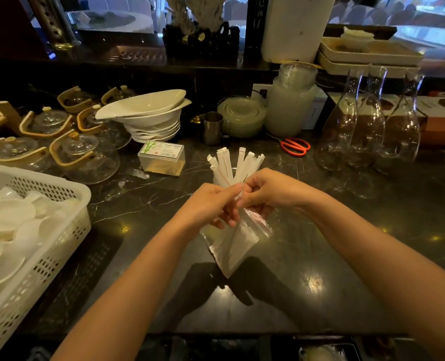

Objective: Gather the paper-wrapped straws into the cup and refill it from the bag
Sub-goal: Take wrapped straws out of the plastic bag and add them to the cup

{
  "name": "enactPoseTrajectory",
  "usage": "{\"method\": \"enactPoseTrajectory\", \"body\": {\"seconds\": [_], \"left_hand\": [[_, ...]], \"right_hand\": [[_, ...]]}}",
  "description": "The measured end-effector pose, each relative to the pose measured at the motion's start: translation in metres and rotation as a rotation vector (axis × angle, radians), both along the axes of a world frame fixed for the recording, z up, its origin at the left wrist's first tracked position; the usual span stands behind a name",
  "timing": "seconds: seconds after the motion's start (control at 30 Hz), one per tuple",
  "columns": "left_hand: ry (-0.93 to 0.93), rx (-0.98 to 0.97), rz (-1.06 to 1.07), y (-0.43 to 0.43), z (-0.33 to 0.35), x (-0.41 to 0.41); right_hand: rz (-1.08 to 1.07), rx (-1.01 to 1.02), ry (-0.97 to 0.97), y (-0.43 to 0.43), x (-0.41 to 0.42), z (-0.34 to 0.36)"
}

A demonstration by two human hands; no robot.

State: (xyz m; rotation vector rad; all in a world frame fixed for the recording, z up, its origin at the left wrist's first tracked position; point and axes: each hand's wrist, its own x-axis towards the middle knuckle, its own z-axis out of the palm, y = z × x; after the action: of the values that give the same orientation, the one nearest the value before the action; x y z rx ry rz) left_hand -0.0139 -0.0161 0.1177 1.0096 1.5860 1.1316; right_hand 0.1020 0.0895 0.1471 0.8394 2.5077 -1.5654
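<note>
Clear zip bag [233, 246] pinched by L hand [211, 204] & R hand [271, 191] – wrapped straws [232, 168] in cup behind.

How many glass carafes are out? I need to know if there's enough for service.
3, side by side at the right of the counter: left, middle, right. They overlap, so another could be hidden behind.

Both hands, left [211, 204] and right [268, 191], pinch a zip bag [235, 243] of straws above the table [346, 230], just before the straw-filled cup [222, 178].
</note>
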Motion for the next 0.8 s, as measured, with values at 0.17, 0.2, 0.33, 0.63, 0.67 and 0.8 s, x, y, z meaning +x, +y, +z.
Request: {"method": "enactPoseTrajectory", "body": {"seconds": [0.17,0.2,0.33,0.63,0.67,0.8], "left_hand": [[0.084,-0.026,-0.045,0.0009,0.0005,0.0012],[0.091,-0.029,-0.044,0.0006,0.0001,0.0010],[0.130,-0.047,-0.037,0.0003,-0.0023,-0.0007],[0.082,-0.142,-0.024,-0.0041,-0.0074,0.0002],[0.057,-0.139,-0.021,-0.0037,-0.0070,0.0001],[0.006,-0.123,-0.006,0.0004,-0.0030,-0.0010]], "right_hand": [[-0.036,-0.072,-0.011,-0.0030,-0.0053,-0.0020],[-0.041,-0.072,-0.025,-0.0034,-0.0061,-0.0021],[-0.029,-0.015,-0.140,-0.0045,-0.0073,-0.0024],[-0.051,0.173,-0.167,-0.0092,-0.0091,-0.0029],[-0.062,0.153,-0.153,-0.0087,-0.0092,-0.0029],[-0.099,0.069,-0.101,-0.0061,-0.0099,-0.0030]]}}
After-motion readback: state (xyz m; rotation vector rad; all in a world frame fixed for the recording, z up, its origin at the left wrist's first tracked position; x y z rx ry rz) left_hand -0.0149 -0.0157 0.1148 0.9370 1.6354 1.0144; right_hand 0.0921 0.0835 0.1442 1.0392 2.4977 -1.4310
